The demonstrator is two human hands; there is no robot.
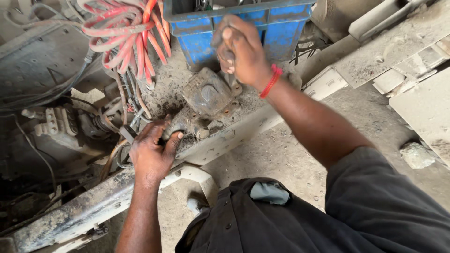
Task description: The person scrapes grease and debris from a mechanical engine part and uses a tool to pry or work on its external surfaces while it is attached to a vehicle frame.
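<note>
two hands work on one grimy metal housing [206, 96], a blocky cast part caked in dirt and grease that sits bolted on the dusty frame rail [243, 129] of a vehicle chassis. the left hand [152, 150] is clenched around the housing's lower end, thumb over the top and fingers wrapped under it, beside a bundle of dark cables. the right hand [241, 49], with a red band [271, 80] at the wrist, is closed on a dark tool handle [224, 40] held upright just above the housing's far corner; what the tool's tip touches is hidden behind the hand. the housing looks heavy and rigid, likely cast iron or steel, so it will not flex or dent, but its greasy, gritty skin looks slippery and a bare palm may slide. the best holds seem to be the narrow lower neck where the left hand already is, and the flanged edges near the bolt holes, where corners give purchase. red coiled hoses [131, 33] hang just behind the housing, and a blue crate [248, 23] stands on the frame beyond the right hand.
</note>
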